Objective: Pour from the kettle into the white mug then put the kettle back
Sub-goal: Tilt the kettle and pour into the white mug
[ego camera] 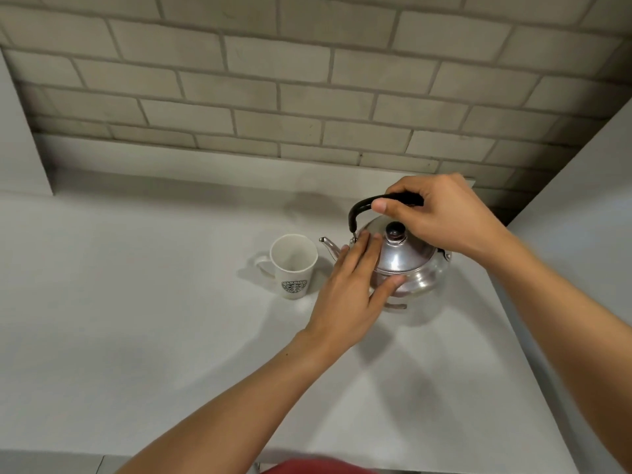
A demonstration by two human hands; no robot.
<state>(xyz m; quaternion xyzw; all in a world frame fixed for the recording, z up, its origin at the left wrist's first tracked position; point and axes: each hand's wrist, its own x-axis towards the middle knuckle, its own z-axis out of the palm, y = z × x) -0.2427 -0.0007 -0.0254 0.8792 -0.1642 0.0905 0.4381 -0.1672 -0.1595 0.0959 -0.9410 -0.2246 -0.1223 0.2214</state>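
A shiny steel kettle [407, 265] with a black knob and a black arched handle stands upright on a small metal stand [396, 306] on the white counter. Its spout points left toward the white mug [294, 265], which stands upright just left of it, handle to the left, a dark round logo on its front. My right hand [441, 217] is closed around the top of the kettle's handle. My left hand [355, 285] lies flat against the kettle's left side, fingers on the lid and thumb on the body.
The white counter [171, 302] runs left and toward me. A grey brick wall [273, 97] rises behind it. A white panel [581, 217] bounds the right side, another white panel [17, 148] the far left. The counter's near edge lies at the bottom.
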